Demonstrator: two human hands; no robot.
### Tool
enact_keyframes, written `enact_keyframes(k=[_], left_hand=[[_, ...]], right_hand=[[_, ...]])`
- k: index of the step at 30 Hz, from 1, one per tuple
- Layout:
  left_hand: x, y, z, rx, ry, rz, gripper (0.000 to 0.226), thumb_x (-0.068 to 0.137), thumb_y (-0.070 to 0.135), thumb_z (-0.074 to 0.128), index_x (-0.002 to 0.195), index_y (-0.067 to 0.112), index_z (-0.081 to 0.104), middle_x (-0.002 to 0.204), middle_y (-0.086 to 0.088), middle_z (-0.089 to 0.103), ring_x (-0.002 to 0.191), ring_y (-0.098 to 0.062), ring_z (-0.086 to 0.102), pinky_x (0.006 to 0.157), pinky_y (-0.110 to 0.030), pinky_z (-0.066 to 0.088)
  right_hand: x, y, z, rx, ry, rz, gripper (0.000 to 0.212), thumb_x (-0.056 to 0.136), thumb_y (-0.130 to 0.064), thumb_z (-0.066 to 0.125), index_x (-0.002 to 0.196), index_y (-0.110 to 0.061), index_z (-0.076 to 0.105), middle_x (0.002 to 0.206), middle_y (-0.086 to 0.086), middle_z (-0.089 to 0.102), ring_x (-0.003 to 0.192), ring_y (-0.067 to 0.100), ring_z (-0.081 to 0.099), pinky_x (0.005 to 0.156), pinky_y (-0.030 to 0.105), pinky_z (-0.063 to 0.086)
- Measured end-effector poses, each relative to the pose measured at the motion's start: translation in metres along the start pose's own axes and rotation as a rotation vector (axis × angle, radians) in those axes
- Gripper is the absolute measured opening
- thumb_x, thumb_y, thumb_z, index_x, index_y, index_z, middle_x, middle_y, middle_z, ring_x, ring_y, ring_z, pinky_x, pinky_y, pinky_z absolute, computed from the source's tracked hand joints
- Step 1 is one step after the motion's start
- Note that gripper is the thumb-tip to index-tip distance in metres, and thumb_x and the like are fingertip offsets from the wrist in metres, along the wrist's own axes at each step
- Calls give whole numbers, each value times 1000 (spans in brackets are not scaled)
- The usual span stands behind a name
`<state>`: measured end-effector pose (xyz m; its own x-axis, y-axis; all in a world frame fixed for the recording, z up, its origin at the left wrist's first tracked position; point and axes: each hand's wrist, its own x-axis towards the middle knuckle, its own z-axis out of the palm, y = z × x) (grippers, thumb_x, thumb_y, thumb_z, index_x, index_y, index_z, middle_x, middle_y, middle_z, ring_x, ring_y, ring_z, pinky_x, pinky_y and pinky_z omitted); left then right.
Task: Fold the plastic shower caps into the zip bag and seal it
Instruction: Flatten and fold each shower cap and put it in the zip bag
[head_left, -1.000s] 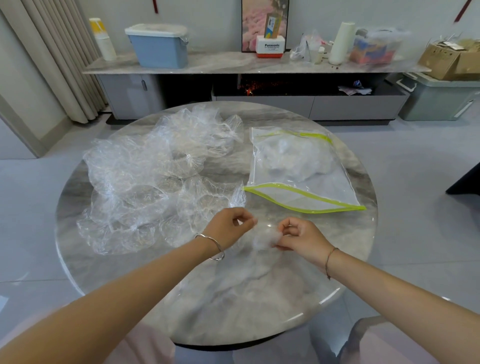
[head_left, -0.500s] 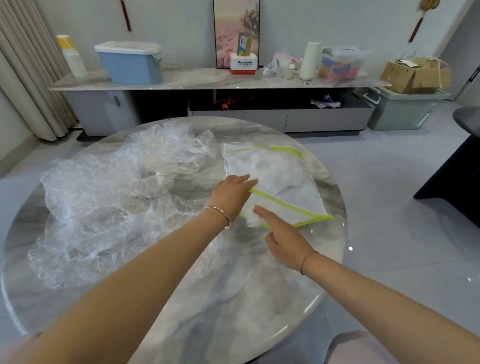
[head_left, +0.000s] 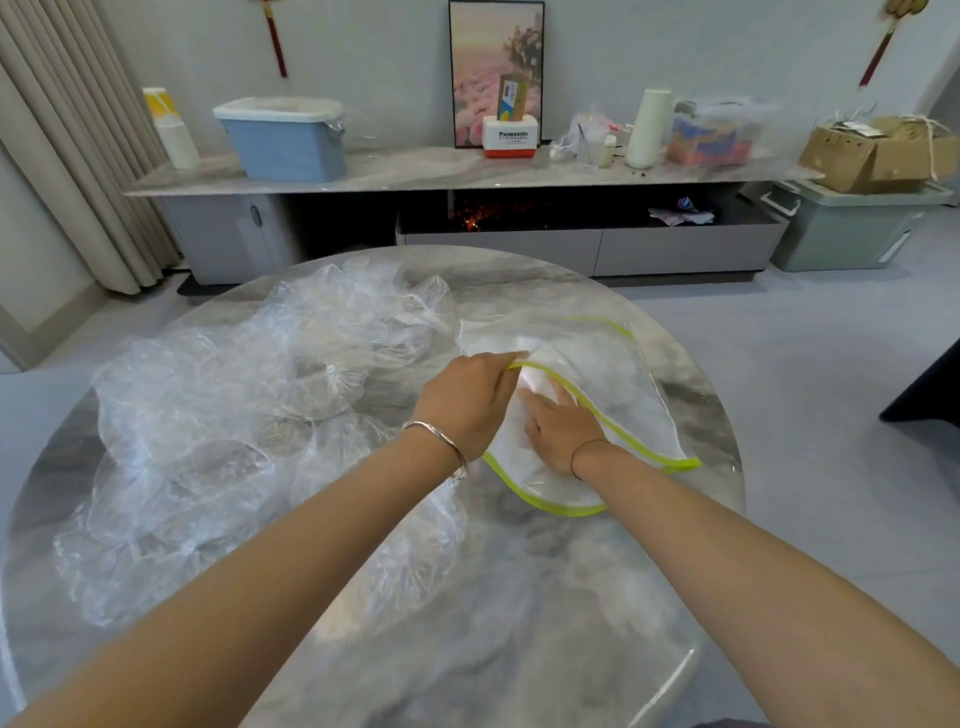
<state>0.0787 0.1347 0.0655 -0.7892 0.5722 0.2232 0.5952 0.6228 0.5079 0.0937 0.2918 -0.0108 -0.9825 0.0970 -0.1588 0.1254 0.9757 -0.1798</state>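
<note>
Left hand (head_left: 470, 402) pinching zip bag (head_left: 623, 384) rim, right hand (head_left: 561, 434) inside its mouth, fingers straight

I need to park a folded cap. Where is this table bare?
Bare marble lies at the near edge of the table between the forearms, and in a strip right of the zip bag. Crowded: the left side, under shower caps, and the bag's mouth, where left hand and right hand work.

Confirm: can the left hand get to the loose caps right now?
Probably yes. The caps lie just beside the left hand, nothing between, but it grips the rim of the bag, so it must let go first.
</note>
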Motion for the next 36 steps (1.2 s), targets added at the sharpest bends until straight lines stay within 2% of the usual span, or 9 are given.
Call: enact_keyframes(k=[5, 8, 11, 15, 18, 24, 26, 29, 36], left_hand=[[12, -6, 6, -2, 4, -29, 39, 101, 29, 30, 137, 31, 46, 123, -2, 61, 113, -23, 54, 91, -41, 45], [20, -13, 21, -11, -44, -44, 39, 101, 29, 31, 137, 31, 45, 126, -3, 59, 117, -22, 52, 94, -40, 44], [25, -17, 36, -97, -134, -71, 40, 101, 24, 34, 139, 28, 44, 131, -5, 56, 121, -23, 49, 98, -36, 41], [13, -25, 40, -54, -257, -63, 53, 97, 25, 45, 147, 21, 27, 150, -4, 34, 138, -22, 31, 112, -33, 26], [-15, -43, 27, 40, -307, -49, 64, 96, 28, 49, 150, 16, 17, 155, -2, 22, 142, -21, 21, 113, -28, 16], [-97, -80, -3, 308, -439, -129, 83, 92, 49, 47, 150, 17, -2, 158, -2, 0, 145, -20, 6, 118, -35, 10], [-115, -87, -7, 354, -516, -146, 85, 90, 53, 48, 151, 18, -1, 159, -2, 1, 145, -20, 6, 118, -36, 12], [-137, -92, 0, 367, -577, -147, 75, 91, 51, 49, 150, 22, 13, 157, 3, 12, 143, -18, 14, 116, -34, 18], [-148, -97, 16, 420, -461, -88, 62, 93, 49, 46, 147, 28, 24, 156, 8, 16, 142, -15, 20, 112, -31, 24]], right_hand=[[29, 14, 5, 57, -44, 83, 50, 100, -32, 23, 149, -31, 12, 159, -2, 8, 145, 24, -5, 117, 41, -2], [24, 7, -1, -7, -46, 38, 49, 102, -28, 18, 150, -24, 10, 158, -6, 11, 145, 22, -8, 116, 41, -8], [8, 1, -3, -69, -23, -25, 48, 101, -30, 14, 149, -24, 13, 156, -4, 16, 145, 26, 2, 117, 43, -4], [-31, -1, 7, -17, -52, -106, 48, 102, -32, 17, 149, -24, 17, 157, 0, 16, 143, 27, 14, 115, 37, 11], [-59, 1, 11, -47, -105, -175, 49, 103, -32, 21, 151, -25, 9, 158, -4, 6, 145, 21, 2, 116, 30, 4], [-92, -6, 13, -115, -185, -231, 57, 102, -36, 27, 151, -20, 1, 159, -5, -1, 145, 16, -6, 114, 26, 0], [-100, -14, 13, -134, -176, -265, 58, 102, -37, 30, 151, -20, 4, 159, -5, -2, 145, 17, -6, 114, 26, -1], [-108, -27, 14, -118, -165, -315, 58, 100, -37, 34, 151, -22, 10, 159, -4, 0, 146, 17, -6, 114, 25, -3], [-117, -48, 25, -15, -57, -420, 61, 96, -36, 47, 148, -23, 20, 157, -5, 8, 145, 14, 2, 117, 25, 2]])
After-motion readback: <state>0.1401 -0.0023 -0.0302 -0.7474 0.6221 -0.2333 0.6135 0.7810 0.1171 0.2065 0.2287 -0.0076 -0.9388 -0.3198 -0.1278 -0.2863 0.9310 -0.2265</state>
